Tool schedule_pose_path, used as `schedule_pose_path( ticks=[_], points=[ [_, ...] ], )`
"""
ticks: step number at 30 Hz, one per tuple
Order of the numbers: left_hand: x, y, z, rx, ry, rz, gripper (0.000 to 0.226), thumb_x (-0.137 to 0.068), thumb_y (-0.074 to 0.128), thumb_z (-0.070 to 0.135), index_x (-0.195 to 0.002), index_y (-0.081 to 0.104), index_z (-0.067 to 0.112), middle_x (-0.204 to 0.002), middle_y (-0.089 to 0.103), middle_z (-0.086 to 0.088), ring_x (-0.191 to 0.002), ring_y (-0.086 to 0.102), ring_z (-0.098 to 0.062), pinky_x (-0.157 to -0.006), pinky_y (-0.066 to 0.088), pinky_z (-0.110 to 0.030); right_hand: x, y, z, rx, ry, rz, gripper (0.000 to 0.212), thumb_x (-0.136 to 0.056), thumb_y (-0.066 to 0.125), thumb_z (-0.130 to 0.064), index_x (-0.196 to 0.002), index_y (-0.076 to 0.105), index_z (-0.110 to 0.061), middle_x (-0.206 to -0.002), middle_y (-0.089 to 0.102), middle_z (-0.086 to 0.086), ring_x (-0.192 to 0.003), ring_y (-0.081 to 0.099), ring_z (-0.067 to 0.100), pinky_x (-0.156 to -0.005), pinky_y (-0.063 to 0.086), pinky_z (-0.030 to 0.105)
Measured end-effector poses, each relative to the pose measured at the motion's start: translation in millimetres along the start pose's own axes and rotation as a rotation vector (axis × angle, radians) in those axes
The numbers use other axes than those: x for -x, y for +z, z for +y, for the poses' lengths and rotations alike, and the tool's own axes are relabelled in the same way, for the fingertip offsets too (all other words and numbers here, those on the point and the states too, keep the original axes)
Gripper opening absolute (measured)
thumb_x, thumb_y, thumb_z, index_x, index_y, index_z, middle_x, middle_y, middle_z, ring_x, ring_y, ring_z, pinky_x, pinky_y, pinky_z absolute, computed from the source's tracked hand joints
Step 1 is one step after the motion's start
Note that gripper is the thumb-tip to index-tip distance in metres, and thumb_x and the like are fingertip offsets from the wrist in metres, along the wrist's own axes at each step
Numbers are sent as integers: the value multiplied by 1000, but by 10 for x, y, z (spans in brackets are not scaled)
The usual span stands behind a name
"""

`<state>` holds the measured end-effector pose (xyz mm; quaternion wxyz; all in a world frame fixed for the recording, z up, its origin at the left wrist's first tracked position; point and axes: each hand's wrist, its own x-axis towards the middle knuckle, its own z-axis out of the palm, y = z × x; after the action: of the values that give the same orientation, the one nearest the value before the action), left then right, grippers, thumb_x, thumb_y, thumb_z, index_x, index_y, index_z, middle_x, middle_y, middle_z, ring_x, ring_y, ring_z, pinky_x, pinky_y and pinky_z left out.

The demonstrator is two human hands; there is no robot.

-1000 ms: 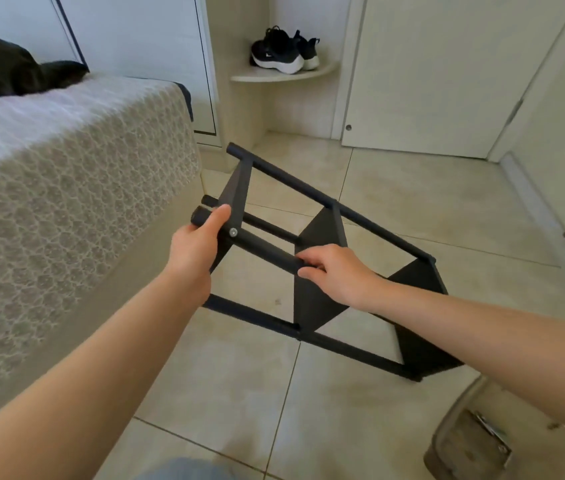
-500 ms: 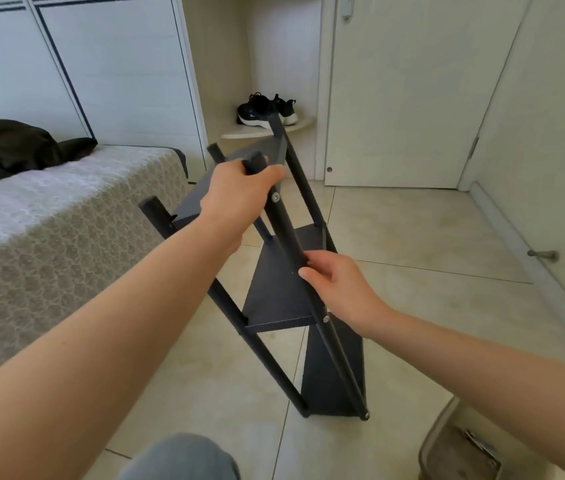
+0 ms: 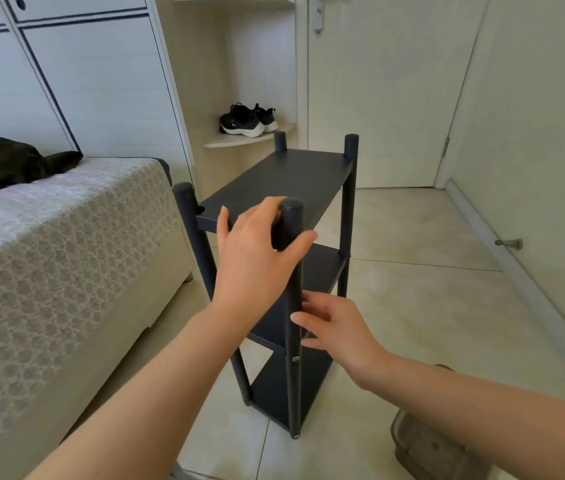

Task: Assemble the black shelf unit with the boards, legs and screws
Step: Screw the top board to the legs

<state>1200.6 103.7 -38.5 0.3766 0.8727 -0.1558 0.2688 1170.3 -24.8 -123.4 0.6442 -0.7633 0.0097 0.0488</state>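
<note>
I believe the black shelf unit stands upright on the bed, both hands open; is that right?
No: the head view shows the shelf unit upright on the floor beside the bed, left hand and right hand open.

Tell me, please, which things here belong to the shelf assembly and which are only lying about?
For the job:
black shelf unit, standing upright
its near leg, with a screw in it
left hand and right hand, both at that leg

Lying about:
sneakers on the corner shelf
dark garment on the bed
brown container, low right
</note>
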Motion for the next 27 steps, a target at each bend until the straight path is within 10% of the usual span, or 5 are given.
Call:
schedule_pose_path(
  ticks=[7,17,27],
  points=[
    [59,-120,-51,152,12,-86,27,-90,71,36,-111,54,38,-106,70,22,-102,64,5,-124,4,-46,-151,-291,-161,210,123,-158,33,-93,67,-22,-124,58,-28,-111,70,-8,-106,66,8,-91,58,35],
    [79,-373,-154,303,84,-248,30,-86,73,37,-113,62,30,-112,69,31,-113,62,6,-114,28,-63,-591,-1004,-285,107,194,377,49,-98,60,-22,-142,40,-11,-132,54,12,-110,60,24,-96,54,42],
    [114,-531,-252,319,124,-244,37,-86,70,32,-123,62,30,-113,71,25,-116,62,-2,-115,30,-60,-811,-1080,-428,63,250,501,55,-102,50,-28,-150,23,-26,-146,43,10,-130,45,37,-108,42,51]
  ],
)
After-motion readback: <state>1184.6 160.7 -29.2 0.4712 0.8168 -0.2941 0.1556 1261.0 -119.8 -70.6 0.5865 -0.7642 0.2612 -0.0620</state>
